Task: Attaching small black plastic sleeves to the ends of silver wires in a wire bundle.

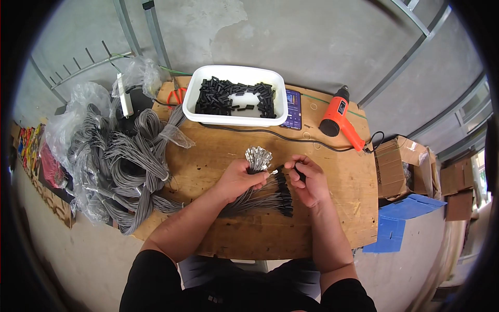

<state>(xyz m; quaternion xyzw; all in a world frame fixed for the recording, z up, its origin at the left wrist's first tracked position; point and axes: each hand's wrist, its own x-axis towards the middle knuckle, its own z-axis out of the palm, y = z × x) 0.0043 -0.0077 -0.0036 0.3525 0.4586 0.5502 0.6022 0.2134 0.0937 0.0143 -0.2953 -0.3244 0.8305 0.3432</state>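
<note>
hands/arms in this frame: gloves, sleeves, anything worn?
Left hand and right hand are bare: no gloves. No watch or bands visible. Forearms are uncovered up to short black sleeves at the lower edge. No visible markings.

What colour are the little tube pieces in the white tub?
Black, seen in the head view: the tube pieces fill the white tub.

Small black piece mostly hidden inside right hand fingers
</note>
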